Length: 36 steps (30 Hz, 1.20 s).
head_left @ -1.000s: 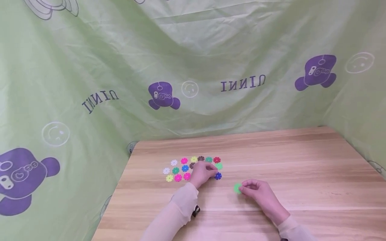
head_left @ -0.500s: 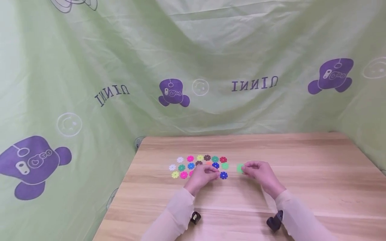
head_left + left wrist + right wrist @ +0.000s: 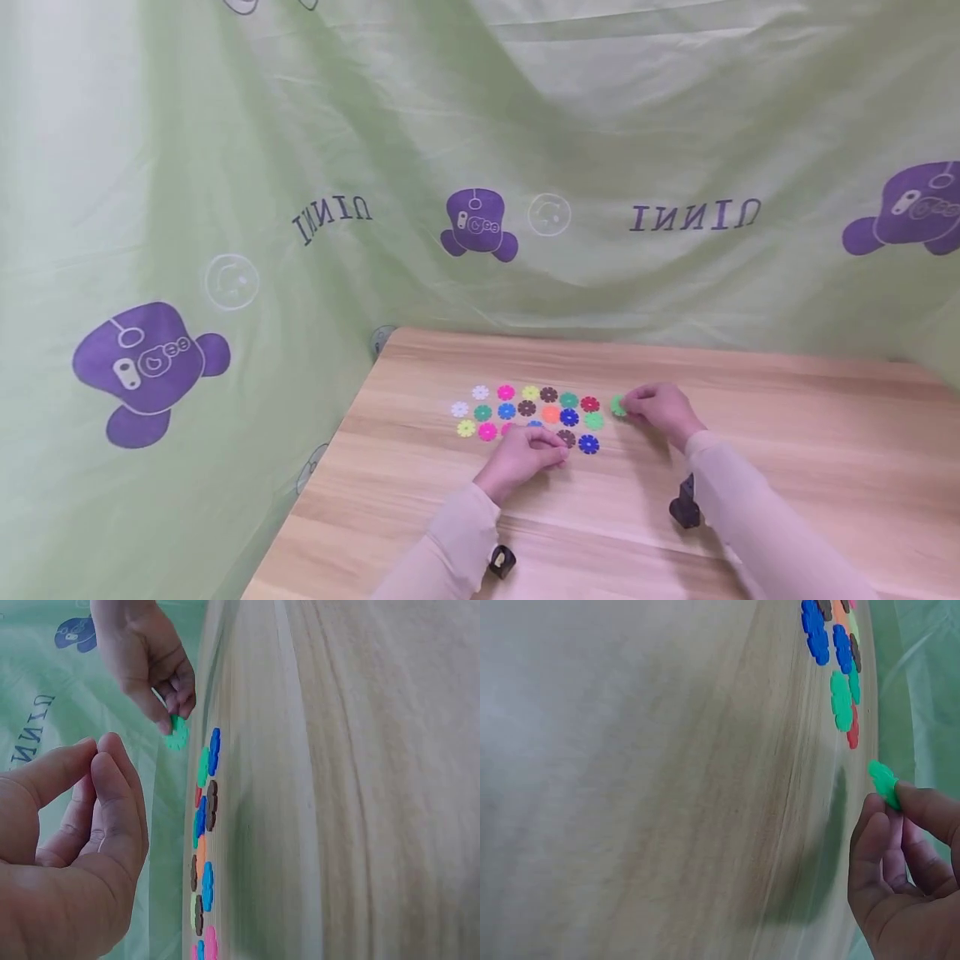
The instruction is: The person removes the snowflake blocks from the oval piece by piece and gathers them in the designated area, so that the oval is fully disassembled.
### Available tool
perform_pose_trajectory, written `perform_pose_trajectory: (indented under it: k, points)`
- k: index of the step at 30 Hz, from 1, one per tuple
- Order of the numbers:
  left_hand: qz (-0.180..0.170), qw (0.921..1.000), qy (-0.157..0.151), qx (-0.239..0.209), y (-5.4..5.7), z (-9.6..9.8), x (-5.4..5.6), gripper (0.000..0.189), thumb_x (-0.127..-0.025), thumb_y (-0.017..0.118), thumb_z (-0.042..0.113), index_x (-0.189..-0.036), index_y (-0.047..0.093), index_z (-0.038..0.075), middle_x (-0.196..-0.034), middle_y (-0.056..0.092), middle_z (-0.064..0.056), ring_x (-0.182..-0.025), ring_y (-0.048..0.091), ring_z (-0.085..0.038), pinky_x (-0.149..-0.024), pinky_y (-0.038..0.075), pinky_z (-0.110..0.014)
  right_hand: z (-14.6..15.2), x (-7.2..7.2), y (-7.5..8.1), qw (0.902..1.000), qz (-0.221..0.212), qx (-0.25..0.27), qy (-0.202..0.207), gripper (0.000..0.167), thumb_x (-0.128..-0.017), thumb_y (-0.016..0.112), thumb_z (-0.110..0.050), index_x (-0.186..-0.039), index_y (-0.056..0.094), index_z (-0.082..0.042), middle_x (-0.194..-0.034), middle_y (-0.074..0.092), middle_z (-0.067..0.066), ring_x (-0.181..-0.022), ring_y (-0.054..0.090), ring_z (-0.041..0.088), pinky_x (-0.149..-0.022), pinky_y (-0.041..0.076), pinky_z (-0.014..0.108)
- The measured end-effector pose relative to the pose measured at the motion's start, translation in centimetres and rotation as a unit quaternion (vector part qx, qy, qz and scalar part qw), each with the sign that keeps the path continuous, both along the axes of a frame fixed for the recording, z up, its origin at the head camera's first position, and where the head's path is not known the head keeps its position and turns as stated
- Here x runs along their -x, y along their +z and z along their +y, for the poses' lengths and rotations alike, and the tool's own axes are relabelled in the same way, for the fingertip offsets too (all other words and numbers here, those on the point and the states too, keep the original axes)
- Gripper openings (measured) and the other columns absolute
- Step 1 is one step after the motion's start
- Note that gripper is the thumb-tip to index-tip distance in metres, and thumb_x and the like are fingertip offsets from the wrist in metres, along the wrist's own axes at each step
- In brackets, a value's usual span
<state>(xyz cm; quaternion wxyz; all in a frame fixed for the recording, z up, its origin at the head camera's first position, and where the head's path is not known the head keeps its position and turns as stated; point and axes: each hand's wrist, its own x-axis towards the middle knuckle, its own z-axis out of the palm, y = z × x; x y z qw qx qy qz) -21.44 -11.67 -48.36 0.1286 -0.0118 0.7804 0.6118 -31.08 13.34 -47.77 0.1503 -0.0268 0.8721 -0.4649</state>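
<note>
My right hand [image 3: 663, 412] pinches a light green notched interlocking disc [image 3: 618, 406] between thumb and fingers, beyond the right end of a group of such discs. In the right wrist view that green disc [image 3: 884, 784] hangs above the table, its shadow on the wood. My left hand [image 3: 519, 460] hovers at the near side of the group, close to a brown disc [image 3: 566, 438] and a dark blue disc [image 3: 588, 444]. The left wrist view shows the left thumb and fingertips [image 3: 105, 761] meeting with nothing visible between them. Part of the nearest row is hidden behind this hand.
Several discs lie flat in rough rows, among them a red disc [image 3: 590, 403], an orange disc [image 3: 551, 413] and a white disc [image 3: 480, 392]. They rest on a wooden table [image 3: 787, 450]. A green printed curtain [image 3: 637, 275] hangs behind and to the left.
My right hand has carried the light green disc away from me, up to the far row's level. The left hand has drawn back slightly from the discs, and the head view has turned left.
</note>
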Motion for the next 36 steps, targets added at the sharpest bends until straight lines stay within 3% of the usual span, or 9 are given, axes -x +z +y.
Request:
perform_pose_trajectory:
  k: [6, 13, 19, 25, 33, 36]
  points:
    - [0.002, 0.9999, -0.009, -0.009, -0.3, 1.0, -0.5, 0.012, -0.086, 0.075, 0.012, -0.097, 0.073, 0.007, -0.087, 0.075, -0.009, -0.079, 0.072, -0.015, -0.076, 0.06, -0.029, 1.2, -0.1, 0.0, 0.9986, 0.005, -0.051, -0.007, 0.031, -0.093, 0.066, -0.022, -0.108, 0.069, 0.004, -0.115, 0.067, 0.025, -0.11, 0.058, 0.04, -0.097, 0.045, 0.056]
    - [-0.004, 0.9996, -0.019, -0.02, -0.1, 1.4, -0.6, 0.014, -0.085, 0.075, 0.011, -0.098, 0.073, 0.005, -0.089, 0.075, -0.01, -0.078, 0.072, -0.015, -0.076, 0.06, -0.029, 1.9, -0.1, -0.5, 0.9936, 0.047, -0.102, -0.014, 0.028, -0.088, 0.07, -0.018, -0.102, 0.07, 0.006, -0.108, 0.069, 0.027, -0.103, 0.059, 0.042, -0.093, 0.045, 0.057]
    - [-0.005, 0.9994, -0.025, -0.021, -0.1, 1.5, -0.5, 0.015, -0.085, 0.075, 0.01, -0.098, 0.073, 0.004, -0.088, 0.075, -0.01, -0.078, 0.072, -0.015, -0.075, 0.06, -0.029, 2.2, -0.4, -0.9, 0.992, 0.057, -0.108, -0.032, 0.026, -0.086, 0.073, -0.017, -0.097, 0.071, 0.006, -0.101, 0.07, 0.025, -0.098, 0.06, 0.04, -0.091, 0.045, 0.056]
    - [-0.007, 0.999, -0.039, -0.021, -0.1, 1.8, -0.3, 0.013, -0.086, 0.074, 0.011, -0.098, 0.073, 0.005, -0.085, 0.075, -0.006, -0.079, 0.072, -0.014, -0.077, 0.06, -0.029, 2.9, -1.1, -0.9, 0.993, 0.052, -0.099, -0.039, 0.026, -0.089, 0.07, -0.017, -0.102, 0.071, 0.006, -0.106, 0.069, 0.026, -0.103, 0.06, 0.042, -0.094, 0.046, 0.057]
    - [-0.007, 0.999, -0.041, -0.016, 0.3, 1.1, -0.4, 0.019, -0.087, 0.073, 0.013, -0.104, 0.072, 0.004, -0.09, 0.075, -0.008, -0.082, 0.072, -0.015, -0.079, 0.059, -0.03, 3.9, -2.5, -0.6, 0.9934, 0.06, -0.098, -0.009, 0.034, -0.094, 0.064, -0.023, -0.111, 0.069, 0.006, -0.115, 0.068, 0.027, -0.111, 0.059, 0.044, -0.096, 0.047, 0.057]
    - [0.0, 0.9989, -0.044, -0.017, 0.6, 0.7, -0.3, 0.022, -0.088, 0.073, 0.015, -0.107, 0.072, 0.003, -0.094, 0.075, -0.009, -0.086, 0.072, -0.017, -0.081, 0.059, -0.032, 4.2, -3.3, 0.0, 0.9943, 0.056, -0.091, 0.004, 0.039, -0.096, 0.062, -0.029, -0.115, 0.068, 0.004, -0.118, 0.068, 0.025, -0.108, 0.061, 0.04, -0.092, 0.051, 0.052]
